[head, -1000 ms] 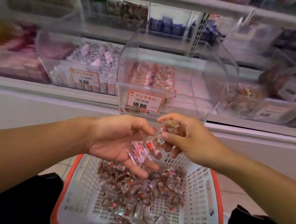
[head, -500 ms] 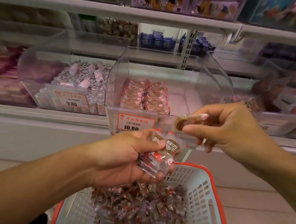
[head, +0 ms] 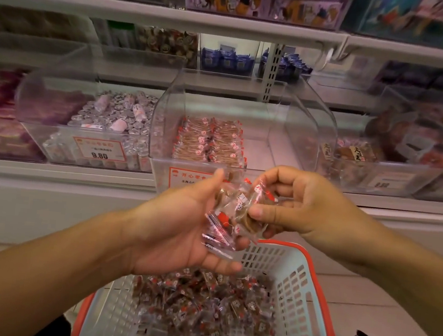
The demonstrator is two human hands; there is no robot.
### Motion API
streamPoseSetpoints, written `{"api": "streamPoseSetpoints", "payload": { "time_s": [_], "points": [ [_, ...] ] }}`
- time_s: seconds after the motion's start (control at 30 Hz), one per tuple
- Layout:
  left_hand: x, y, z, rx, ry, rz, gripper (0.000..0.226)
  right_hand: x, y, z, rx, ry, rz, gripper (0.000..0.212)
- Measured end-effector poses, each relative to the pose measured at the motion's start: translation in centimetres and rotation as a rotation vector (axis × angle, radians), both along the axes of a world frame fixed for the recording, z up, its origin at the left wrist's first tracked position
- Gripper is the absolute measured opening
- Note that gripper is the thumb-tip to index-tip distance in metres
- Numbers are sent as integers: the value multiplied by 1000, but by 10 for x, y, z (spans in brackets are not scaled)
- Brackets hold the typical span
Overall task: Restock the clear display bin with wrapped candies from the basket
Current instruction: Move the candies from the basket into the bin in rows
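Two neat rows of wrapped candies (head: 210, 142) line the clear display bin's (head: 247, 121) left side, right side bare. Left hand (head: 181, 232) cups a handful; right hand (head: 298, 203) pinches one there. Basket (head: 300, 293) below remains heaped — plenty left, I reckon.

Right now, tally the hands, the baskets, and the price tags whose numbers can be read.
Hands: 2, the left hand and the right hand, both on a bunch of wrapped candies
Baskets: 1, the white basket
Readable price tags: 1, the 9.80 tag
Total: 4
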State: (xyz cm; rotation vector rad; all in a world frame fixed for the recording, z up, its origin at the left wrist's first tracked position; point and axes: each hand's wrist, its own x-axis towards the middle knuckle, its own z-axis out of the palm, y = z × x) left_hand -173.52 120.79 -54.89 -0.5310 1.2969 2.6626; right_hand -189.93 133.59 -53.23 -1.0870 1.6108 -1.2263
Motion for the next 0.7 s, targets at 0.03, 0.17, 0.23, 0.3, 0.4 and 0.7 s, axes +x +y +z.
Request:
{"api": "streamPoseSetpoints", "payload": {
  "time_s": [0.03,0.17,0.23,0.3,0.4,0.7],
  "points": [
    [1,-1,0,47,19,-36,58,1,0,-1,-1,1,-26,42],
    [0,-3,0,124,9,-15,49,9,0,-3,3,163,-71,52],
    [-1,-3,-2,121,-17,55,42,13,-1,-2,-53,208,-78,49],
    [-1,-2,-3,101,0,121,39,15,0,-1,-117,262,-115,50],
    [-1,-1,-3,72,42,136,46,18,0,-1,-157,270,-120,48],
    [8,-8,11,-219,86,-70,49,19,-1,1,-156,275,-6,49]
  ]
}}
